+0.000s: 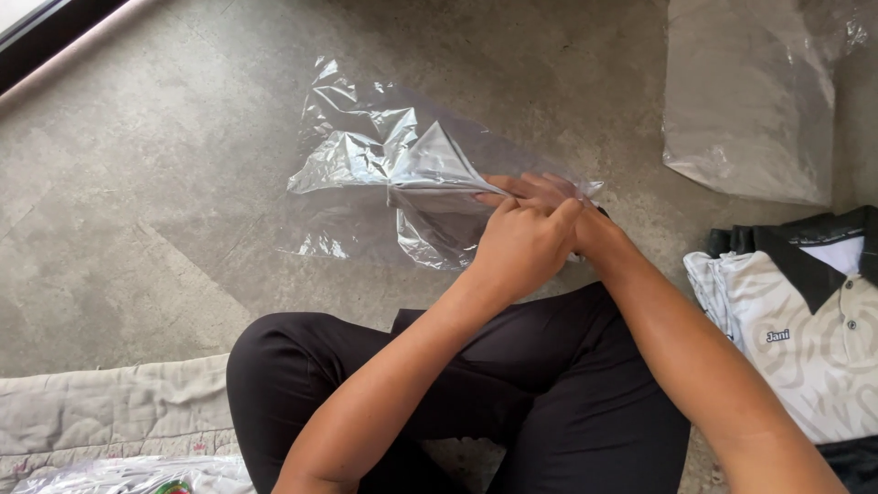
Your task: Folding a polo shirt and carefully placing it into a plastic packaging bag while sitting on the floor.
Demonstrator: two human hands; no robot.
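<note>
Both hands pinch the mouth of a clear plastic bag (402,187) on the floor (137,210). The left hand (523,245) lies over the right hand (540,190), both grips closed on the bag. A folded white shirt (805,338) waits by the right knee. Another bag (745,101) lies farther off.
</note>
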